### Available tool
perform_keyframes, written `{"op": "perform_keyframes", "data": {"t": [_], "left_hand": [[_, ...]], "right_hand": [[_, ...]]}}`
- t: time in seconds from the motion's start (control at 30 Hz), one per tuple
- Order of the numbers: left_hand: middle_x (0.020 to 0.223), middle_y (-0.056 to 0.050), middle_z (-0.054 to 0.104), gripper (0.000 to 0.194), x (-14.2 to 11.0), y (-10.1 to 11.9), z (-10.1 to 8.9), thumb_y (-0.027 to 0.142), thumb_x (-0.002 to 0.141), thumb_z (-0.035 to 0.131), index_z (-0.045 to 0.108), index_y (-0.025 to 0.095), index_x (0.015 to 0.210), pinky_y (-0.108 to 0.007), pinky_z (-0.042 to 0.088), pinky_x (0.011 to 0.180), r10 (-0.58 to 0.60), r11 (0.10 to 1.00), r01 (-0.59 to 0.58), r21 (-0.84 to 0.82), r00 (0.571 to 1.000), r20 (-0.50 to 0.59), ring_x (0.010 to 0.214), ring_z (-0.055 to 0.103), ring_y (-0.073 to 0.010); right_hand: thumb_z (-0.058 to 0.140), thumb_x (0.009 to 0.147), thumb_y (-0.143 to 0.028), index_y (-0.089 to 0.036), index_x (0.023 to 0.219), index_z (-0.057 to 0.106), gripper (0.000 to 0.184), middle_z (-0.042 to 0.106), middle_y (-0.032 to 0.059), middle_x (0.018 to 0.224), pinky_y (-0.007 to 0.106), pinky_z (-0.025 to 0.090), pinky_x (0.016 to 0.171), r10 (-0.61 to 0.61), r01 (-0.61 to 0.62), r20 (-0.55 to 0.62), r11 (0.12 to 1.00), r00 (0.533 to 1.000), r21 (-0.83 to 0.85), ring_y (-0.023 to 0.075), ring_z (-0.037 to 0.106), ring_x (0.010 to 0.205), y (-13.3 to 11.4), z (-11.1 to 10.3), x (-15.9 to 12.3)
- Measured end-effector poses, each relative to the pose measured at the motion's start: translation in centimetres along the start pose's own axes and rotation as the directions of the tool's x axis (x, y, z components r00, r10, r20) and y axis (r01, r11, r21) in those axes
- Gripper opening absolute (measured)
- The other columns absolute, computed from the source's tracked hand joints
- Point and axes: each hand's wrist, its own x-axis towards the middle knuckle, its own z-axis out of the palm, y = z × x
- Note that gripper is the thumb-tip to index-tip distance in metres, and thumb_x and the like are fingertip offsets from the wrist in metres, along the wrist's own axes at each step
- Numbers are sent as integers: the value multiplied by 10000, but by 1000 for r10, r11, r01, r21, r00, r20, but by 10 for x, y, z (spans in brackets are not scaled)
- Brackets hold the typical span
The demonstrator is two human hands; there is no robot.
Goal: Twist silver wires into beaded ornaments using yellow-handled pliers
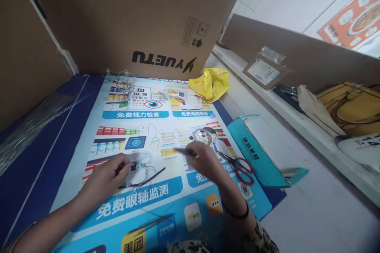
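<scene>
My left hand [111, 172] is closed over the printed sheet, fingers bent round a small dark piece that they mostly hide. Beside its fingertips lies a tangle of thin clear wire loops [145, 166] with small beads or knots, and a dark thin strip [152, 175] runs under it. My right hand [204, 162] grips a slim, dark, pointed tool [184, 151], too blurred to name. Close to that hand lie red-handled scissors [245, 172], blades pointing left, and a round clear ring [210, 137]. Several thin wire hooks [154, 138] lie farther up the sheet.
A large cardboard box [118, 19] walls off the far side. A yellow bag [212, 84] lies at the sheet's far right corner, and a teal shoe-box piece [257, 154] to the right. More clear wire [123, 84] is bunched at the back left. A packet [263, 71] rests on the ledge.
</scene>
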Motion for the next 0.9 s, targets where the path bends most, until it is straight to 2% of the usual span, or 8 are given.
{"op": "perform_keyframes", "data": {"t": [0.07,0.13,0.23,0.37,0.47,0.53,0.73,0.9], "left_hand": [[598,30,532,246,0,2,-1,419,840,388,457,209,731,-230,345,517,-4,1000,4,5,1000,6,553,523,-154],[614,28,537,236,0,4,-2,410,838,389,462,208,740,-231,348,526,-13,1000,13,3,1000,11,566,523,-153],[617,29,529,204,-1,7,-3,375,838,399,473,202,759,-230,347,545,-13,1000,13,-4,1000,-13,571,514,-145],[638,28,537,143,-2,8,-2,287,832,408,493,193,766,-225,336,566,10,1000,-11,-14,999,-37,596,514,-133],[641,31,530,116,-1,8,0,238,828,417,490,188,752,-219,322,558,36,998,-38,-41,998,-49,581,488,-116],[637,30,522,115,-1,7,1,222,827,423,484,185,737,-218,315,551,43,998,-47,-53,997,-69,574,473,-110],[631,22,518,103,-2,9,0,177,807,414,481,182,728,-221,316,528,76,993,-83,-87,993,-87,563,456,-104],[619,13,528,114,-2,11,-2,187,799,413,492,180,718,-225,321,517,93,992,-100,-79,991,-98,557,457,-104]], "right_hand": [[479,772,-158,-174,792,615,138,635,20,755,215,330,595,156,-193,-167,953,974,-236,125,540,698,31,-3,7],[468,779,-162,-141,765,625,158,639,69,752,242,326,607,211,-268,-213,917,954,-295,155,540,708,58,-2,14],[465,765,-158,-130,750,637,175,641,84,738,253,317,606,232,-289,-201,899,952,-329,165,534,693,83,4,20],[459,769,-170,-127,811,652,202,641,106,775,275,312,612,209,-259,-178,904,962,-340,191,525,712,87,12,21],[473,792,-202,-129,788,638,180,623,113,755,305,319,651,122,-235,-277,876,953,-421,216,511,730,71,13,19],[509,793,-228,-145,781,626,144,615,94,766,308,327,688,19,-138,-280,902,960,-410,220,504,775,49,14,17],[556,762,-140,-172,750,609,63,588,50,739,309,294,687,-229,199,-59,926,972,-321,203,472,763,-30,36,24],[513,779,-81,-168,793,594,120,570,67,753,332,265,677,-328,302,-2,871,945,-387,215,445,757,-57,55,33]]}}
